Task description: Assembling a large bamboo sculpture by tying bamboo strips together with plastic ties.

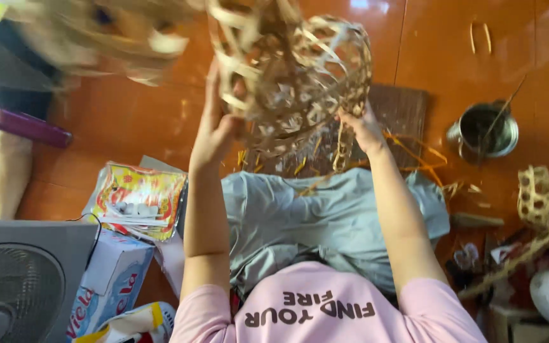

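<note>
The grip of the left hand (214,130) is closed on the near left edge of a half-woven bamboo basket (297,79), thumb and fingers pinching loose strips at its rim, while the right hand (362,127) clasps the lower right side of the same open weave, its fingers partly hidden among the strands. Seen from the head camera, the basket is lifted clear of the floor, held up in front of the person at arm's length, with unwoven strip ends hanging down from it toward the lap. Both forearms rise from pink sleeves, and a grey cloth (325,216) lies across the lap beneath them. On the orange floor (128,121) behind the basket lies a dark mat (401,111) with stray bamboo slivers beside it, and a metal pot (484,130) stands to the right, well apart from the hands. A finished woven ball-shaped piece (544,203) sits at the far right edge. To the left are a bright printed packet (138,197) on a cardboard box (112,279), a grey fan (14,279) in the lower corner, and a purple cylinder (17,124) near another person's leg (7,171).
</note>
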